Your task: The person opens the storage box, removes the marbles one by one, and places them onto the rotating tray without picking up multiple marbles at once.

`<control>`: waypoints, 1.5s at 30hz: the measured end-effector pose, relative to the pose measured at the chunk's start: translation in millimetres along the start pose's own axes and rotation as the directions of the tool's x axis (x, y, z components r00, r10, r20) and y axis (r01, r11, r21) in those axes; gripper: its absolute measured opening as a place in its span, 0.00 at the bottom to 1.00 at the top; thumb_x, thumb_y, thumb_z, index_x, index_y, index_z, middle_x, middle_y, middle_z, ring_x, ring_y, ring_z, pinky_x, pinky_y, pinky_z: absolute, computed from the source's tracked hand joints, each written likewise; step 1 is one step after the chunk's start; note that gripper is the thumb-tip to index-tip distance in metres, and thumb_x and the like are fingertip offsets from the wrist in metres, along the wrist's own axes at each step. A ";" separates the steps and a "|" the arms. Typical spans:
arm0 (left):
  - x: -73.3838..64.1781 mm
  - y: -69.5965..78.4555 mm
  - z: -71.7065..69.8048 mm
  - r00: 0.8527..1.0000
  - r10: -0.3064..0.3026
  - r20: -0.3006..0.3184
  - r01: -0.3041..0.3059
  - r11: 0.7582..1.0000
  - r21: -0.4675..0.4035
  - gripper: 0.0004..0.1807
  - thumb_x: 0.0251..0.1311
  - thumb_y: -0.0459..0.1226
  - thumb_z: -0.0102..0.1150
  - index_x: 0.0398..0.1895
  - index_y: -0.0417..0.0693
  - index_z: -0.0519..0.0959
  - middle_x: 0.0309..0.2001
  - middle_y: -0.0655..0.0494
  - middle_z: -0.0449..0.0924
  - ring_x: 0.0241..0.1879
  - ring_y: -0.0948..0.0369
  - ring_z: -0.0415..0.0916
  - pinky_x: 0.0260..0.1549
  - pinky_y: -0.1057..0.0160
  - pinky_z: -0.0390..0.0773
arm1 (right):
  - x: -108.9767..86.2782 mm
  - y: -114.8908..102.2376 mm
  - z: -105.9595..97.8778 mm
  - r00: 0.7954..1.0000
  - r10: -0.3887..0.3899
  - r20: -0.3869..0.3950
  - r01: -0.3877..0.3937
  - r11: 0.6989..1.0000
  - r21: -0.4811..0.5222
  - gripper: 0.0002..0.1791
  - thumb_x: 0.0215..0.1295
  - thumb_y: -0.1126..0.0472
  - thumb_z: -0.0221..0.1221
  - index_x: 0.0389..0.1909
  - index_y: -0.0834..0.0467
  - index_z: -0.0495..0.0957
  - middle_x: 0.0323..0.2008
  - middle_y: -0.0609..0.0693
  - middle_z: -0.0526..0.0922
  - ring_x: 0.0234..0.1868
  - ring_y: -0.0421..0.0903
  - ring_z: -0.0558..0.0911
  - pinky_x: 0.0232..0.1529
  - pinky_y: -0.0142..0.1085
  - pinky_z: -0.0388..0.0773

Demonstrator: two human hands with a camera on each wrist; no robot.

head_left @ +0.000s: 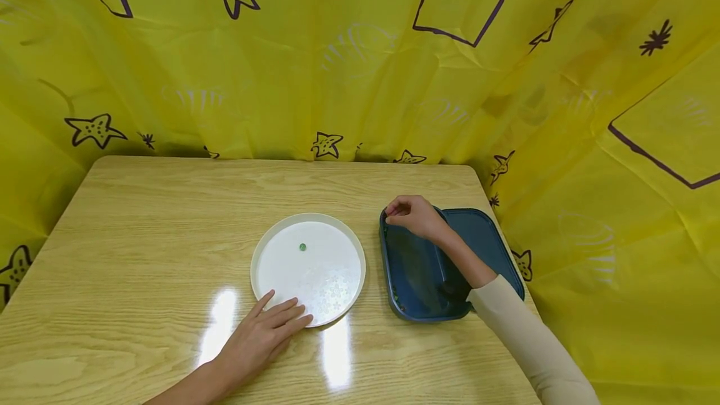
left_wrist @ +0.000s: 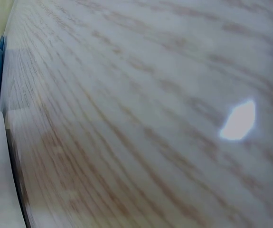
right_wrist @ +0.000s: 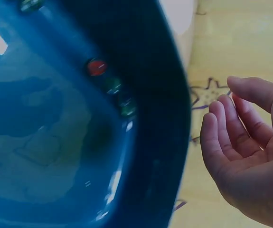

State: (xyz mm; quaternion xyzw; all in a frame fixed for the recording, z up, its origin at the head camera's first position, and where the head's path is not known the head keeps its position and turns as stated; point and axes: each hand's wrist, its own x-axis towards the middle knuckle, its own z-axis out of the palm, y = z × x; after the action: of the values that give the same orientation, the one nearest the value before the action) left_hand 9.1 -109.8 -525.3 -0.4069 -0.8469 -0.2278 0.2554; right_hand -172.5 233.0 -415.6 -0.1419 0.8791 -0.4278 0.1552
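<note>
A round white plate (head_left: pixel 332 267) carries one small green marble (head_left: pixel 302 247). My left hand (head_left: pixel 261 333) rests at the plate's near-left rim, fingers spread and straight with the tips over the edge. Over the far-left corner of a dark blue plastic container (head_left: pixel 413 314) is my right hand (head_left: pixel 416 216). In the right wrist view its fingers are loosely bent beside the container's wall, and nothing shows between thumb and fingers. Inside the container lie a red marble (right_wrist: pixel 97 67) and several green marbles (right_wrist: pixel 127 109) along the bottom edge.
Partly under my right forearm, a second dark blue tray or lid (head_left: pixel 478 230) adjoins the container's right side. Both sit on a light wood table (head_left: pixel 169 236). A yellow curtain (head_left: pixel 281 67) with star drawings hangs behind and to the right.
</note>
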 end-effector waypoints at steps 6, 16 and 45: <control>1.1 -0.3 -1.2 1.000 -0.006 0.006 0.006 1.000 0.008 0.30 0.82 0.44 0.23 0.54 0.53 0.83 0.49 0.54 0.85 0.52 0.53 0.81 0.65 0.45 0.64 | 2.1 18.4 -1.0 0.999 0.031 0.013 -0.031 0.999 -0.038 0.09 0.68 0.67 0.62 0.46 0.66 0.81 0.40 0.56 0.83 0.44 0.53 0.82 0.43 0.44 0.79; 1.4 -0.6 -1.2 1.000 -0.008 0.014 0.008 1.000 -0.001 0.30 0.82 0.44 0.23 0.54 0.53 0.83 0.50 0.53 0.85 0.53 0.53 0.81 0.62 0.43 0.67 | 13.0 43.3 6.6 0.996 0.078 0.036 -0.074 0.991 -0.110 0.10 0.67 0.70 0.60 0.47 0.69 0.81 0.39 0.57 0.85 0.43 0.53 0.84 0.41 0.41 0.81; -0.4 0.1 -0.6 1.000 -0.005 0.015 0.004 1.000 0.003 0.30 0.82 0.44 0.23 0.54 0.52 0.83 0.50 0.53 0.85 0.53 0.53 0.81 0.69 0.47 0.59 | 24.3 56.0 18.7 0.997 0.062 0.038 -0.051 0.972 -0.230 0.10 0.68 0.68 0.59 0.45 0.66 0.85 0.39 0.55 0.86 0.39 0.50 0.83 0.38 0.40 0.80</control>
State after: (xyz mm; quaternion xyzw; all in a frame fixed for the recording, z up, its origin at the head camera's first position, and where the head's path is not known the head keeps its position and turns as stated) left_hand 9.6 -110.4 -525.1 -0.4062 -0.8501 -0.2241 0.2493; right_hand -193.8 243.8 -474.8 -0.1433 0.9224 -0.3160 0.1696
